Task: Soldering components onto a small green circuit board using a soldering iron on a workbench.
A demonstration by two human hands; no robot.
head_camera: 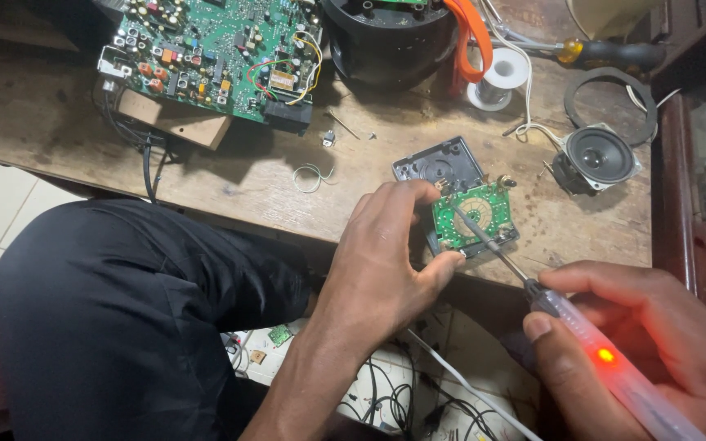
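At the counter's (59,114) near edge, the left hand's (386,261) fingers pinch a small green circuit board (475,216) while the right hand's (655,343) fingers grip a glowing tester screwdriver (565,322) touching it.

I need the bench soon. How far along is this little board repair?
Done: the grey cover is off and the small green board lies bare. In hand: the left hand steadies it while the right hand touches a lit tester screwdriver to it. Left: cover not refitted; speaker lies apart.
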